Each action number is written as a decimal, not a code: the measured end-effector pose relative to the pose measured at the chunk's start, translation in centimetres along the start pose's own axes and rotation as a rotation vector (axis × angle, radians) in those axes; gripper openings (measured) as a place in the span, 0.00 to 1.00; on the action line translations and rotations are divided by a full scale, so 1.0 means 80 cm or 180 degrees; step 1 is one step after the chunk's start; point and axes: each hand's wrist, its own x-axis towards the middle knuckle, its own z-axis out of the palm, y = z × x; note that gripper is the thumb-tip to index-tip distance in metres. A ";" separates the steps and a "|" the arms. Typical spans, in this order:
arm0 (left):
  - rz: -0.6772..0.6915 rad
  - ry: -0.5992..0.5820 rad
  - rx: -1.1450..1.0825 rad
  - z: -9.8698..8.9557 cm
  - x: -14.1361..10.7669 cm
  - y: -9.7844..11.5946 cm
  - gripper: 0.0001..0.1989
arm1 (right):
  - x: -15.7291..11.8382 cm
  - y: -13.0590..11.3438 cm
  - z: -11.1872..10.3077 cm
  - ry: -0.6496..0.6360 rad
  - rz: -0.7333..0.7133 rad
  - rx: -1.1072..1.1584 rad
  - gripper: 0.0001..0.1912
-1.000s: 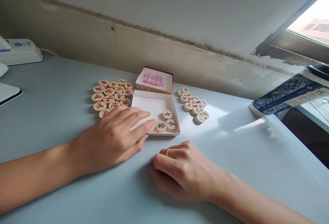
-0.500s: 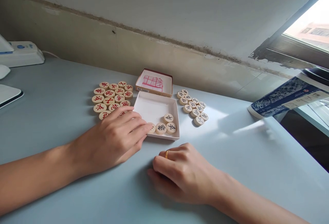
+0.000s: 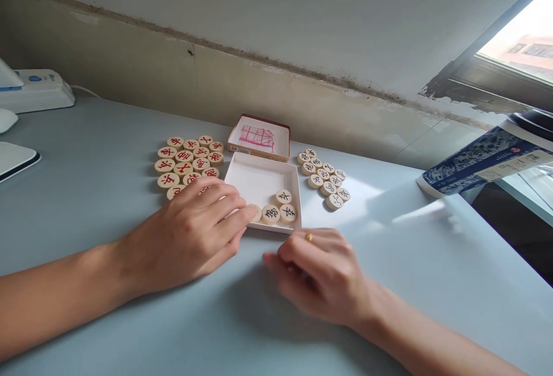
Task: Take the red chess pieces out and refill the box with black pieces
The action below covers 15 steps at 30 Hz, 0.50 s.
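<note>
A shallow white box (image 3: 259, 168) stands mid-table with several black-marked round pieces (image 3: 271, 214) near its front edge. My left hand (image 3: 194, 226) reaches over the box's left front corner, and its fingertips touch a light piece (image 3: 256, 213) there, partly hidden under them. Just in front of the box's right front corner is my right hand (image 3: 317, 272), wearing a ring, its fingers curled closed; whatever they may hold is hidden. Red-marked pieces (image 3: 184, 169) lie grouped left of the box, some covered by my left hand. More black-marked pieces (image 3: 328, 187) lie to its right.
Behind the white box lies a box lid (image 3: 259, 137) with red drawn lines inside. A blue patterned cup (image 3: 479, 160) leans at the right edge. White devices (image 3: 38, 89) stand at the far left. A wall runs along the table's back, with a window at upper right.
My right hand has moved up and to the right, nearer the box's right front corner, with its fingers still curled. My left hand has barely shifted.
</note>
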 end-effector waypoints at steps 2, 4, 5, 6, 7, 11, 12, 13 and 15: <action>0.0049 0.0063 -0.0022 -0.001 0.000 -0.001 0.11 | 0.005 0.006 -0.005 0.0411 0.0234 -0.0300 0.13; 0.0132 0.0140 -0.0105 -0.002 0.000 -0.001 0.10 | 0.009 0.016 -0.010 0.0641 0.0441 -0.0738 0.08; 0.0203 0.0168 -0.0194 -0.003 -0.001 0.000 0.10 | 0.009 0.022 -0.011 0.0694 0.0529 -0.0969 0.08; 0.0297 0.0195 -0.0318 -0.005 -0.001 0.000 0.09 | 0.008 0.029 -0.013 0.0686 0.0625 -0.1189 0.11; 0.0417 0.0208 -0.0475 -0.007 -0.002 0.000 0.09 | 0.007 0.037 -0.013 0.0628 0.0704 -0.1406 0.15; 0.0896 0.0085 -0.1090 -0.013 -0.002 0.001 0.14 | -0.003 0.060 -0.010 -0.0012 0.0859 -0.2240 0.21; 0.0957 0.0035 -0.1149 -0.014 -0.002 0.001 0.15 | -0.004 0.063 -0.009 -0.0122 0.0868 -0.2338 0.20; 0.0991 -0.0016 -0.1160 -0.014 -0.001 0.001 0.17 | -0.005 0.065 -0.008 -0.0188 0.0872 -0.2391 0.19; 0.1022 -0.0057 -0.1080 -0.014 -0.001 0.001 0.18 | -0.006 0.064 -0.007 -0.0233 0.0872 -0.2413 0.18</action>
